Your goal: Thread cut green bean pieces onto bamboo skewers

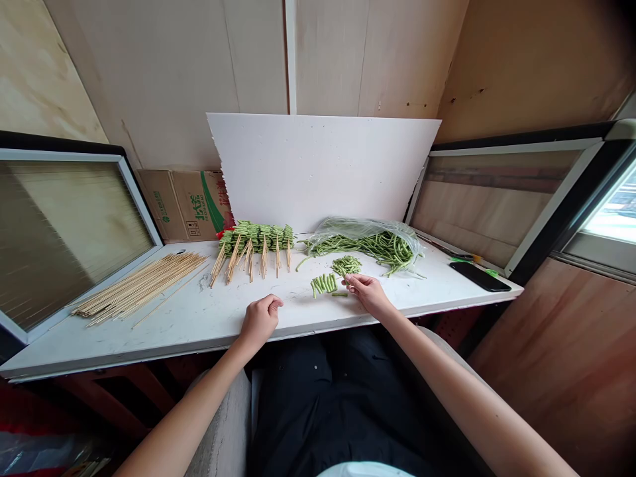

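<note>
My right hand (pixel 368 295) is closed in a pinch at the near edge of a small pile of cut green bean pieces (pixel 346 265). A bit of green shows at its fingertips, apparently a bean piece. Just left of it, a short row of bean pieces (pixel 324 284) lies side by side, with a single loose piece (pixel 340 294) close by. My left hand (pixel 261 321) is curled closed over the table's front edge, left of that row. What its fingers hold, if anything, is hidden.
Bamboo skewers (pixel 142 288) lie at left on the white table (pixel 193 324). Finished bean skewers (pixel 258 238) are stacked at the back. Long whole beans (pixel 368 246) spill from a clear plastic bag (pixel 358 227). A phone (pixel 479 276) rests at right; a white board (pixel 322 169) stands behind.
</note>
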`<state>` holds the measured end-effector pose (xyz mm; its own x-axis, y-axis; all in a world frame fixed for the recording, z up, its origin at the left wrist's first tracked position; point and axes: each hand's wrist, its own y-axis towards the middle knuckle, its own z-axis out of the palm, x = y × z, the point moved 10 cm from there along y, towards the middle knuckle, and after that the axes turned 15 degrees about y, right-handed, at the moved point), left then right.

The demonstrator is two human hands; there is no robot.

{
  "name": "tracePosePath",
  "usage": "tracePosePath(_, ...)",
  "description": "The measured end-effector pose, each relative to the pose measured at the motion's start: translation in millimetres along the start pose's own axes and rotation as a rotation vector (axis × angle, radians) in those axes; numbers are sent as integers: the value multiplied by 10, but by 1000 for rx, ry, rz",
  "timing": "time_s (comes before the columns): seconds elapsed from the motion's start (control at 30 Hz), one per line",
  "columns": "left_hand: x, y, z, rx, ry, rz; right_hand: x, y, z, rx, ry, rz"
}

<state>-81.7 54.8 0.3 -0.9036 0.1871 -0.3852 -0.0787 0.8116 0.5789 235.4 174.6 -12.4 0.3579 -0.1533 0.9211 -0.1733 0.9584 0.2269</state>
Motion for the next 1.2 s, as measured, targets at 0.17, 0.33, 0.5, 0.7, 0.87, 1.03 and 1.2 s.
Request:
tracePosePath(0.17,-14,-3,2,5,11,4,89,-50,49,-6,-79,-47)
tracePosePath(0.33,-14,1,4,7,-10,8,132,-122,173,-10,-129,-60)
tracePosePath(0.5,-8,6,6,11,-32,-1,111,-148,235,-32,-118,-86)
tracePosePath(0.7,24,8,-14,-3,-51,-35,147,-66,189,38,-166,-67)
tracePosePath(0.87,32,15,-42,-22,-68,-49,235,-72,285,204,-599,-148)
tracePosePath(1.03,38,16,-44,-26,-62,-53,262,-112,351,248,-819,-291)
tracePosePath(1.2,48,7,-51,-45,-52,-54,314,-29,163,117,-750,-294)
